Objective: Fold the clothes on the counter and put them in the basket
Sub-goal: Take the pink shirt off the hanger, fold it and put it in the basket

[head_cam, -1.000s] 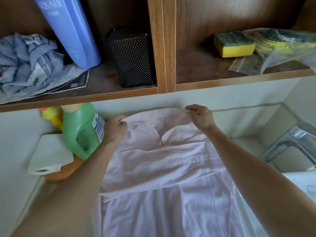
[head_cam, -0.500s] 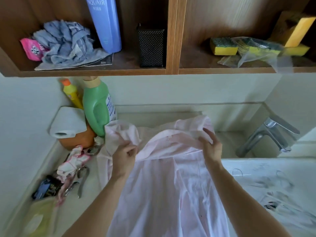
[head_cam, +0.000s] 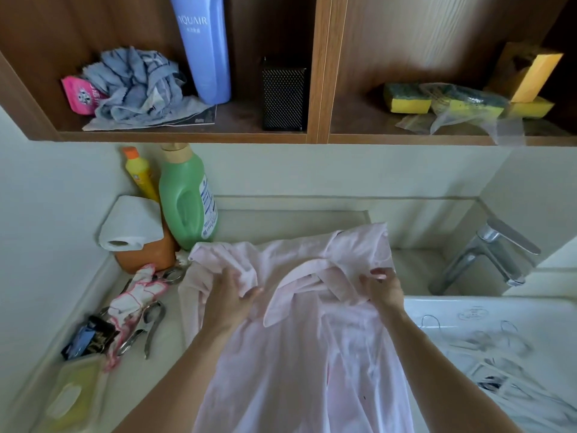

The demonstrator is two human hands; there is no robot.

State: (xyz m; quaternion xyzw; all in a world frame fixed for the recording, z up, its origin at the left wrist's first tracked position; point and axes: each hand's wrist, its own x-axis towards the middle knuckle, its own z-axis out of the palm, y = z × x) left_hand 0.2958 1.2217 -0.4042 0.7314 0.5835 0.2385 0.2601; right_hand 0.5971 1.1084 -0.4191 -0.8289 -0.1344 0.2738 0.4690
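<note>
Pink shirt (head_cam: 299, 354): lies on the counter (head_cam: 162, 385), to the right of and in front of the green detergent bottle (head_cam: 184, 201), collar end toward the wall. One bunched shoulder reaches the bottle's base; contact cannot be confirmed.

Left hand (head_cam: 229, 295): fingers curled round a bunch of fabric at the shoulder nearer the bottle.

Right hand (head_cam: 382, 287): grips fabric at the opposite shoulder, farther right of the bottle, beside the upturned collar. The cloth between the hands sits in loose folds.

Yellow bottle (head_cam: 140, 176): upright, just left of the green bottle.

Paper roll (head_cam: 131, 223): rests on an orange container, left of and in front of the bottle.

Faucet (head_cam: 487, 254): well to the bottle's right.
</note>
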